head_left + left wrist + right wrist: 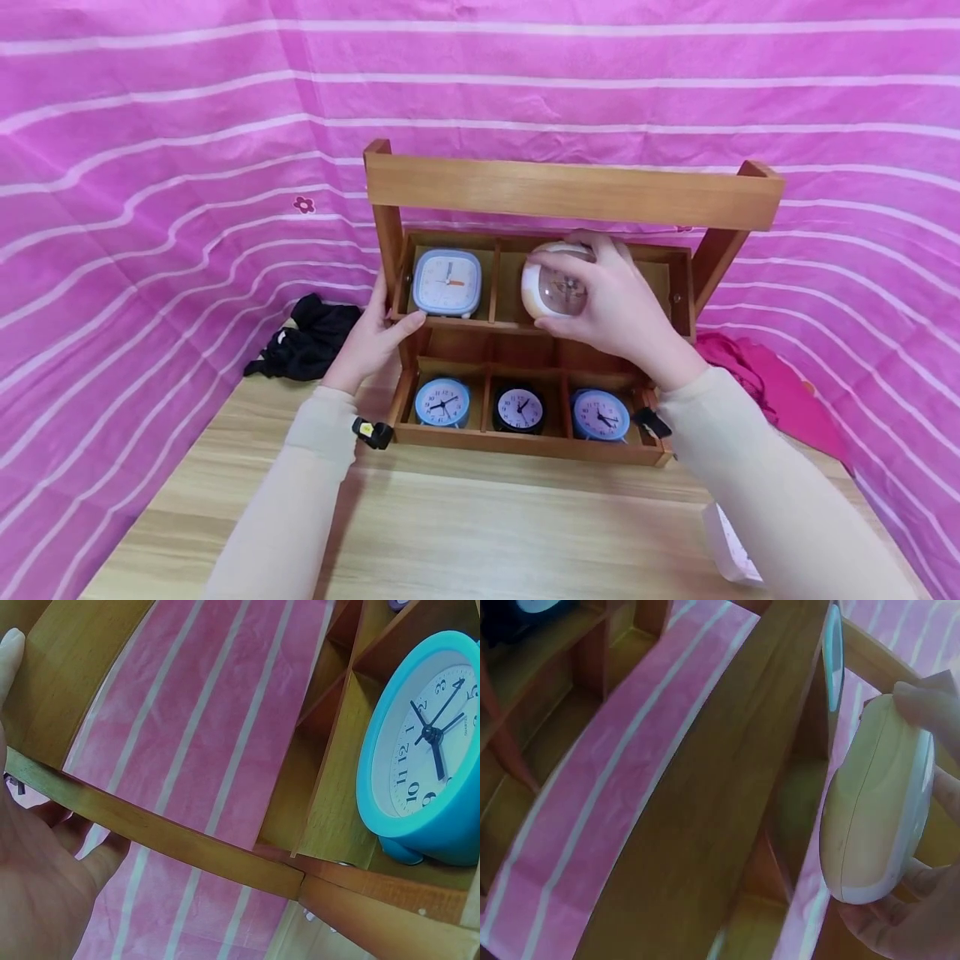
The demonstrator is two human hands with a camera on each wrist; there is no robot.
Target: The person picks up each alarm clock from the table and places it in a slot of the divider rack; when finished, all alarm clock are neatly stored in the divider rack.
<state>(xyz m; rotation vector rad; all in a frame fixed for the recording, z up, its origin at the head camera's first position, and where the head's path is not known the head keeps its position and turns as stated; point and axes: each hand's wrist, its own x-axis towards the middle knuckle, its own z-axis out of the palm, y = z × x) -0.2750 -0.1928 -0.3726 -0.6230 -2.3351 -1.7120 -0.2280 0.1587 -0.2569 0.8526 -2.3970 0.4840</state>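
Observation:
A two-tier wooden shelf [573,190] stands on the table. My right hand [618,300] grips a round clock [557,292] by its edges, at the middle of the upper tier. In the right wrist view the clock's cream back and white rim [877,802] show, with the fingers and thumb at opposite ends. My left hand [372,337] holds the shelf's left side, its thumb along the upper tier's front edge and its fingers behind the side piece [172,832]. A light-blue square clock [447,283] sits in the upper left compartment.
The lower tier holds a blue round clock [442,403], a black one [519,409] and another blue one [600,415]. Black cloth [311,337] lies at the left, pink cloth [780,392] at the right. A white object [731,546] shows beside my right sleeve.

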